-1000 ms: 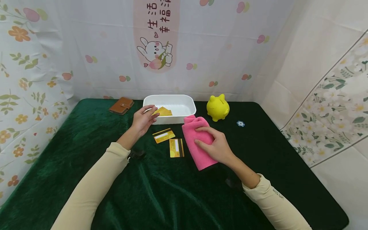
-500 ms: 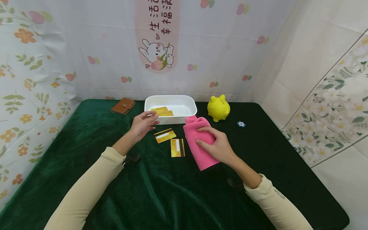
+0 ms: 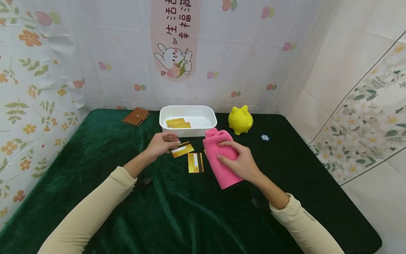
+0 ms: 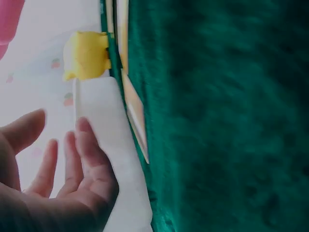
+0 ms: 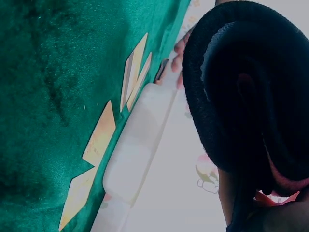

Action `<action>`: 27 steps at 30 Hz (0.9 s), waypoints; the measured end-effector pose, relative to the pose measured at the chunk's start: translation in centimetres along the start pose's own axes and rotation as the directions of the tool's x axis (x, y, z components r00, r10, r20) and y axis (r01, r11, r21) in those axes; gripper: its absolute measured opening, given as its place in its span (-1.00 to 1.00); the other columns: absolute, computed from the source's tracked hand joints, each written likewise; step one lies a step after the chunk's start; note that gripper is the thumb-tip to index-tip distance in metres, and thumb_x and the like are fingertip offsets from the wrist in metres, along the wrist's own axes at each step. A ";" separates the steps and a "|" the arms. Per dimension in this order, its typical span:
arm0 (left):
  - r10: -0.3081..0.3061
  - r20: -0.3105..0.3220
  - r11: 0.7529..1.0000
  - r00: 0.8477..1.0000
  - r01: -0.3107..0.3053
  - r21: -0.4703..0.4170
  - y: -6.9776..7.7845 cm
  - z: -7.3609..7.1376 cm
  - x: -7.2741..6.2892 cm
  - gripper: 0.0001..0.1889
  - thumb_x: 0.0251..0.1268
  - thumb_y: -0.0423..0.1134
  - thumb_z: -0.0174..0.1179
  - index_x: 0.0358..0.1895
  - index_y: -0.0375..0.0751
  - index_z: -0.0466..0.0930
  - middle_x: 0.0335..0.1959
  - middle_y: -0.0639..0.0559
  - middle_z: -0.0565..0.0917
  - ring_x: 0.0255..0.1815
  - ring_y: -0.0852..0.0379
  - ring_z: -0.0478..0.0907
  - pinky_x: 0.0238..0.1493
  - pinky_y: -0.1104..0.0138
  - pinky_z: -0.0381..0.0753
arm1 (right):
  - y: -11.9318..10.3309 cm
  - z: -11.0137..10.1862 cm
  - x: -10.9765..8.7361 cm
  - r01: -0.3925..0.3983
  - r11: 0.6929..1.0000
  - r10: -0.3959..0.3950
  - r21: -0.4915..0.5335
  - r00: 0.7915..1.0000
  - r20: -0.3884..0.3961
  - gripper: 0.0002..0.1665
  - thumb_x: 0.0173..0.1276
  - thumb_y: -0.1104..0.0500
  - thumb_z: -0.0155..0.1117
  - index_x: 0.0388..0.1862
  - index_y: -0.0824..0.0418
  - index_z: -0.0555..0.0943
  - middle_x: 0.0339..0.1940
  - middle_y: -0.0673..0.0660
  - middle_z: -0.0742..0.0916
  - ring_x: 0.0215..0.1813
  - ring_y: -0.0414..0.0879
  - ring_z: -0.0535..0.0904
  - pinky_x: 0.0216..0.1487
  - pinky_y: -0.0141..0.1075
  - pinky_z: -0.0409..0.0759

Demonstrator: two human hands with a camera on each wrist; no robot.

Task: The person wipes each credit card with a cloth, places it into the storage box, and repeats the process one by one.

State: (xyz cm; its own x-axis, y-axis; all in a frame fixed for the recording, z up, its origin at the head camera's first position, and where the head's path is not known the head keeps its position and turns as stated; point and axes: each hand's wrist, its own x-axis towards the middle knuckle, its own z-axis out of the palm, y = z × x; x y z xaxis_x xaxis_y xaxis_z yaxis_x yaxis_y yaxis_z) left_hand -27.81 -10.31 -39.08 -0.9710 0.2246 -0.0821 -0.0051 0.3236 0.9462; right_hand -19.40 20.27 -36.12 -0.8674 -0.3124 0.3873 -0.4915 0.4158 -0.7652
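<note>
In the head view my left hand hovers in front of the white tray, its fingertips overlapping the corner of a yellow bank card. The left wrist view shows that hand with fingers slightly bent and nothing between them. A second yellow card lies closer to me on the green cloth. My right hand grips a folded pink towel, held up beside the cards; from the right wrist its rolled end looks dark. Yellow cards lie inside the tray at its left.
A brown wallet lies at the back left. To the tray's right stands a yellow piggy bank, with a poker chip farther right. A patterned curtain hangs behind the table. Another card's edge shows beside the towel.
My left hand has moved from the tray's left side down and toward the loose cards. The cards in the tray have settled flatter. My right hand and the towel have hardly moved.
</note>
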 end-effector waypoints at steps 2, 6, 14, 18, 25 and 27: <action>0.011 0.023 0.996 1.000 -0.013 0.088 -0.2 0.1 0.0 -0.57 0.40 -0.21 0.25 0.24 -0.31 0.50 0.11 -0.22 0.65 -0.04 -0.07 0.67 -0.23 0.24 0.60 | 0.0 0.0 0.0 -0.001 1.000 0.001 0.000 1.000 -0.002 -0.59 0.29 0.26 0.41 0.12 0.18 0.59 -0.01 0.19 0.67 -0.22 0.04 0.65 -0.30 -0.19 0.70; -0.005 0.047 0.987 0.999 -0.003 0.159 -0.6 0.0 0.0 -0.57 0.38 -0.24 0.26 0.24 -0.33 0.50 0.08 -0.23 0.66 -0.07 -0.06 0.68 -0.29 0.27 0.58 | 0.1 0.1 0.0 -0.001 1.000 0.001 0.004 1.000 -0.001 -0.59 0.30 0.26 0.41 0.12 0.18 0.59 -0.02 0.19 0.67 -0.23 0.04 0.65 -0.31 -0.19 0.69; -0.086 0.064 0.975 0.994 0.071 0.210 -0.9 -0.4 0.0 -0.52 0.34 -0.25 0.30 0.26 -0.32 0.46 0.00 -0.25 0.69 -0.22 0.00 0.69 -0.38 0.34 0.53 | 0.4 0.1 -0.1 -0.006 1.000 0.006 -0.009 1.000 0.014 -0.59 0.29 0.25 0.41 0.12 0.16 0.60 -0.04 0.18 0.68 -0.25 0.02 0.65 -0.31 -0.20 0.69; -0.125 0.061 0.964 0.990 0.106 0.245 -1.0 -0.4 0.2 -0.48 0.32 -0.23 0.31 0.29 -0.32 0.42 -0.01 -0.26 0.69 -0.28 0.05 0.68 -0.37 0.35 0.53 | 0.4 0.1 0.1 0.001 1.000 -0.001 -0.016 1.000 0.016 -0.60 0.29 0.25 0.41 0.11 0.16 0.61 -0.07 0.18 0.69 -0.26 0.01 0.65 -0.32 -0.20 0.69; -0.140 0.049 0.942 0.989 0.118 0.314 -1.3 -0.4 0.6 -0.46 0.31 -0.20 0.33 0.28 -0.33 0.41 -0.13 -0.19 0.72 -0.31 0.09 0.65 -0.37 0.34 0.53 | 0.3 0.0 0.1 -0.005 1.000 0.006 -0.013 1.000 0.014 -0.60 0.29 0.24 0.42 0.11 0.17 0.61 -0.07 0.18 0.69 -0.28 0.00 0.65 -0.33 -0.20 0.69; -0.145 0.050 0.936 0.988 0.120 0.331 -1.3 -0.4 0.7 -0.46 0.30 -0.20 0.34 0.27 -0.33 0.42 -0.17 -0.17 0.72 -0.32 0.10 0.64 -0.33 0.34 0.53 | 0.4 0.0 0.0 -0.010 1.000 0.010 -0.012 1.000 0.015 -0.60 0.29 0.24 0.42 0.12 0.16 0.61 -0.07 0.17 0.69 -0.27 0.01 0.65 -0.33 -0.20 0.69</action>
State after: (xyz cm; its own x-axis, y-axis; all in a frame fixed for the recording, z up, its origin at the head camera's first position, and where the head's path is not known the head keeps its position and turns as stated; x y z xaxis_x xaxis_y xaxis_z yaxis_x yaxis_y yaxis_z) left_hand -28.56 -10.94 -40.28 -0.9468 0.2211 -0.2338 -0.0426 0.6340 0.7722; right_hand -19.63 20.43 -36.39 -0.8712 -0.3205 0.3719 -0.4835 0.4295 -0.7627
